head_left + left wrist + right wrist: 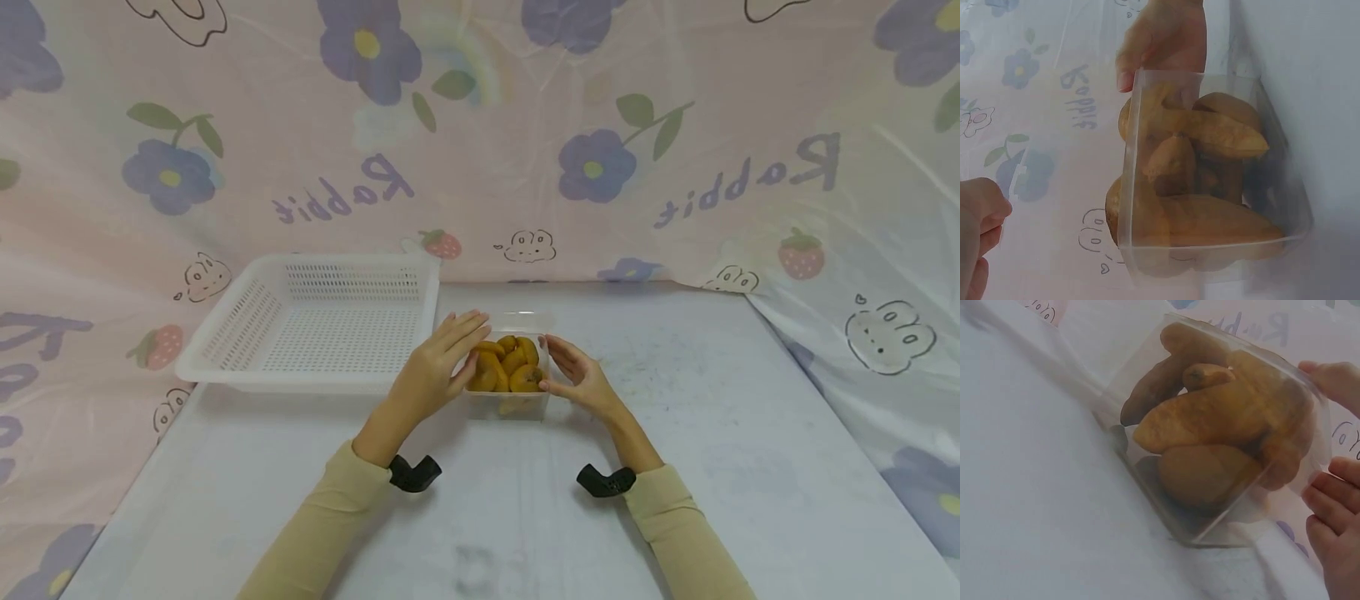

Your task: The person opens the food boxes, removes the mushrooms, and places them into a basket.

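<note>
A clear plastic box (507,404) stands on the table, filled with several brown, croissant-like pieces (510,362). My left hand (438,362) lies along the box's left side with straight fingers, its fingertips by the far left corner. My right hand (577,375) is at the right side, fingers relaxed and thumb near the rim. The left wrist view shows the box (1210,250) close up, with the right hand (1163,37) touching its far rim. In the right wrist view the box (1222,525) is tilted in frame, with right fingers (1335,506) just beside it.
An empty white perforated basket (300,382) stands to the left of the box, at the back of the grey table (675,467). A pink flowered sheet (525,125) hangs behind and drapes along both sides of the table.
</note>
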Tool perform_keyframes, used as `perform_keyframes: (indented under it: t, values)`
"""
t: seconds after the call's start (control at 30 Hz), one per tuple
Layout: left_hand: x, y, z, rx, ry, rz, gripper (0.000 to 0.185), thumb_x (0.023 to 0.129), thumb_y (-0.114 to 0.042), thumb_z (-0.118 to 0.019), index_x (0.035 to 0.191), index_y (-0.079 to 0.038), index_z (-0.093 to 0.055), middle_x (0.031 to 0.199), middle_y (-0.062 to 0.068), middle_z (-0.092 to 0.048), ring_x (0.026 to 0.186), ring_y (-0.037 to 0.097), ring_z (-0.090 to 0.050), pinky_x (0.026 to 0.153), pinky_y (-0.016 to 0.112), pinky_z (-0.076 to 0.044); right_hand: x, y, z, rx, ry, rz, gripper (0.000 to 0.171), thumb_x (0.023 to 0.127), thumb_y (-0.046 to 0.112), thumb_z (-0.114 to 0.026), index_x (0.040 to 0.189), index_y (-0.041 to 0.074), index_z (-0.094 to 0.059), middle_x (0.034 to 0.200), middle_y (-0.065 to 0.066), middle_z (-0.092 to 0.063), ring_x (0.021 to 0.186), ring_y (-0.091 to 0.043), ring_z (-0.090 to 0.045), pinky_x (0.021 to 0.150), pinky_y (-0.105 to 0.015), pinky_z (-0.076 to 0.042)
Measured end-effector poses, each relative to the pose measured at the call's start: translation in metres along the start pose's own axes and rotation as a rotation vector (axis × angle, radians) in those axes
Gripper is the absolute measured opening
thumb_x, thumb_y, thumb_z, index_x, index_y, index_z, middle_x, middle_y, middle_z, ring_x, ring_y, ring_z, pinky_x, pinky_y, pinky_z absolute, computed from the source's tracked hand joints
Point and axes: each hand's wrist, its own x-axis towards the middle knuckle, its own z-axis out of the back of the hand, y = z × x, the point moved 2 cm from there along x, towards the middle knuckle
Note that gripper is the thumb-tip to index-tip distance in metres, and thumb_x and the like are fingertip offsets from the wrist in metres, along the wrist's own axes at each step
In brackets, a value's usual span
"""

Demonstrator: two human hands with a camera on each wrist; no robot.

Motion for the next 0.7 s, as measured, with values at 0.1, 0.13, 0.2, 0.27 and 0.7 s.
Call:
perform_keyframes:
  t: [0.1,0.13,0.2,0.27,0.7]
  values:
    - [0.004,0.003,-0.001,-0.01,-0.007,0.007,0.037,0.084,0.001,-0.068,0.121,0.004,-0.064,0.13,0.017,-0.064,0.124,0.03,-0.06,0.109,0.046,-0.046,0.0,0.002,0.0,0.001,-0.004,-0.003,0.078,0.085,0.002,-0.069,0.149,-0.006,-0.025,0.157,-0.027,-0.025,0.146,-0.042,-0.023,0.115,-0.009,-0.03]
    - [0.005,0.004,-0.002,-0.011,-0.007,0.009,0.038,0.084,0.001,-0.068,0.121,0.004,-0.063,0.13,0.017,-0.064,0.125,0.03,-0.059,0.109,0.046,-0.046,0.0,0.002,0.0,0.002,-0.006,-0.002,0.079,0.084,0.001,-0.069,0.149,-0.006,-0.025,0.157,-0.027,-0.026,0.146,-0.041,-0.023,0.115,-0.009,-0.03]
    - [0.008,0.006,-0.002,-0.005,-0.002,0.017,0.038,0.084,0.001,-0.067,0.122,0.004,-0.063,0.131,0.017,-0.063,0.125,0.03,-0.059,0.11,0.044,-0.045,0.001,0.002,0.0,0.002,-0.009,0.001,0.078,0.084,0.001,-0.069,0.148,-0.007,-0.025,0.157,-0.027,-0.026,0.146,-0.041,-0.023,0.114,-0.008,-0.03]
    - [0.011,0.008,-0.002,-0.004,0.0,0.023,0.038,0.084,0.001,-0.067,0.122,0.004,-0.063,0.13,0.017,-0.063,0.125,0.03,-0.059,0.11,0.044,-0.046,0.001,0.002,0.0,0.006,-0.012,0.004,0.078,0.084,0.0,-0.069,0.148,-0.007,-0.026,0.157,-0.027,-0.025,0.146,-0.041,-0.023,0.113,-0.006,-0.03]
    - [0.021,0.015,-0.003,-0.023,-0.003,0.063,0.035,0.087,0.0,-0.064,0.123,0.003,-0.063,0.13,0.017,-0.064,0.121,0.029,-0.061,0.111,0.043,-0.045,0.001,0.0,0.0,0.059,0.034,0.032,0.081,0.085,0.002,-0.069,0.15,-0.005,-0.022,0.158,-0.027,-0.019,0.147,-0.043,-0.017,0.116,-0.01,-0.028]
